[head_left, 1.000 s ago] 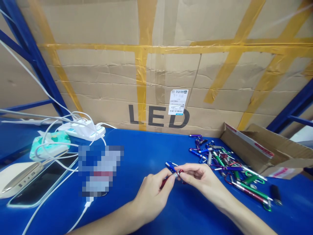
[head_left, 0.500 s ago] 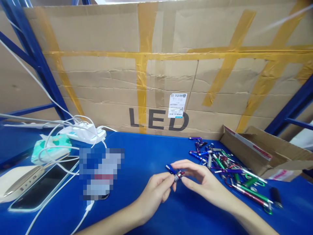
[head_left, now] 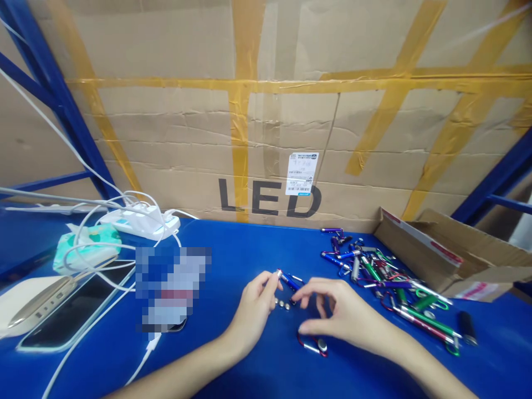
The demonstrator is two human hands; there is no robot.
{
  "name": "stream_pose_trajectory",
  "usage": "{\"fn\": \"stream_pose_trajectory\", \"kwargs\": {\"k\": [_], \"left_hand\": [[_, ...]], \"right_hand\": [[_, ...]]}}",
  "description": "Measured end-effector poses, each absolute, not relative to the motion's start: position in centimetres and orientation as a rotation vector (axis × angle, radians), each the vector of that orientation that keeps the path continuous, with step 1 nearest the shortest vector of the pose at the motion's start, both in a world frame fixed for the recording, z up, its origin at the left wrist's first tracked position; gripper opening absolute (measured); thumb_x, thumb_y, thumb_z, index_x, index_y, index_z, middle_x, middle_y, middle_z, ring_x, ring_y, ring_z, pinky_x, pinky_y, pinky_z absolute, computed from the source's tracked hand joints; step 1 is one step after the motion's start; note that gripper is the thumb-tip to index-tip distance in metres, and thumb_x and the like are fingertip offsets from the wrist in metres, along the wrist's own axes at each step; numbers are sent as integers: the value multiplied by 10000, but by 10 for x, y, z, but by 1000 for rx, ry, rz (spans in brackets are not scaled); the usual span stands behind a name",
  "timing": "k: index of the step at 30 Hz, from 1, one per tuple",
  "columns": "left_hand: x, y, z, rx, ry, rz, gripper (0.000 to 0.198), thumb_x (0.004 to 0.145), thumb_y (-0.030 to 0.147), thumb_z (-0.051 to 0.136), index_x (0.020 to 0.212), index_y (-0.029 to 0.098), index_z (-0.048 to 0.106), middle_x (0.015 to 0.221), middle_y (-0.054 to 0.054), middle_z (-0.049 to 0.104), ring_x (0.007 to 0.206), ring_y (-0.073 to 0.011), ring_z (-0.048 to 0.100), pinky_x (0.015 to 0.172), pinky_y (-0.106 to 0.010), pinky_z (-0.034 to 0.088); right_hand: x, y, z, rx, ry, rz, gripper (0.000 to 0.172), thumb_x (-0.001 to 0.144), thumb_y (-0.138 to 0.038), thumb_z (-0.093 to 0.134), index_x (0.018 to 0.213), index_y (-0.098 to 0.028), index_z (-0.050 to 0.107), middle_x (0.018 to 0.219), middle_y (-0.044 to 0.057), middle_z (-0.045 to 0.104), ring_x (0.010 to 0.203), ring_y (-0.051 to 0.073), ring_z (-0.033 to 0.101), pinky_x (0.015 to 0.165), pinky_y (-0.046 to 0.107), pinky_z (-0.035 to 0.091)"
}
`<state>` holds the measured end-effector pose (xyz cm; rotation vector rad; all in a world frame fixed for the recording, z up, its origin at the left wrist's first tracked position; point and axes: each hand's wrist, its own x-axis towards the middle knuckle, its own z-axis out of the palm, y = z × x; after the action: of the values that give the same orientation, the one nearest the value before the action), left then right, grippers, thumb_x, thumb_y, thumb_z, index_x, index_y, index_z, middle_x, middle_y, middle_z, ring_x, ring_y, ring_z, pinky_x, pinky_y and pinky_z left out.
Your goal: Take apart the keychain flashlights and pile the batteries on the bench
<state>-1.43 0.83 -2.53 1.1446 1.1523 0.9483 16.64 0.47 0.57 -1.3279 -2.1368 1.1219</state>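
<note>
My left hand (head_left: 252, 309) is closed in a pinch on a small red torch body (head_left: 277, 275), held upright just above the blue tabletop (head_left: 233, 249). Two small silver button cells (head_left: 281, 303) lie on the table right beside that hand's fingers. My right hand (head_left: 338, 316) is over the table with its fingers bent and apart, its forefinger tip next to the cells and nothing in it. A red cap with a carabiner clip (head_left: 313, 346) lies on the table under the right thumb. A blue torch (head_left: 291, 282) rests just behind the cells.
A heap of several coloured keychain torches (head_left: 376, 271) lies at right, beside an open cardboard box (head_left: 440, 249). A big carton marked LED (head_left: 266, 138) stands behind. A power strip (head_left: 139, 220), cables, a tissue pack (head_left: 83, 246) and a phone (head_left: 68, 318) lie at left. A black piece (head_left: 467, 327) sits far right.
The red torch has come apart: the clip cap now lies on the table, two cells lie beside my left hand, and my right hand has let go and dropped toward the table.
</note>
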Motion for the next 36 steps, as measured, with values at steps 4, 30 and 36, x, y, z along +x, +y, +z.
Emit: {"fn": "stream_pose_trajectory", "kwargs": {"k": [4, 30, 36], "left_hand": [[-13, 6, -19, 1106, 1136, 951, 403, 766, 576, 456, 730, 175, 462, 433, 100, 303, 400, -56, 204, 383, -174, 132], [-11, -2, -15, 1223, 1038, 1033, 227, 751, 326, 593, 881, 140, 589, 800, -27, 500, 658, -122, 502, 451, -179, 365], [-11, -3, -9, 1221, 1111, 1105, 151, 743, 273, 612, 826, 151, 582, 779, -29, 581, 696, -132, 555, 451, -176, 322]], "right_hand": [[171, -1, 9, -1301, -2344, 1256, 238, 631, -304, 754, 843, -226, 682, 872, -11, 640, 575, 87, 541, 524, 184, 425], [149, 0, -7, -1168, -1585, 1483, 508, 825, -513, 494, 1237, -218, 479, 974, 84, 607, 598, 116, 626, 402, 175, 455], [142, -1, -14, -1129, -1401, 1665, 625, 739, -575, 571, 1186, -138, 559, 700, 63, 641, 543, 150, 642, 352, 165, 447]]}}
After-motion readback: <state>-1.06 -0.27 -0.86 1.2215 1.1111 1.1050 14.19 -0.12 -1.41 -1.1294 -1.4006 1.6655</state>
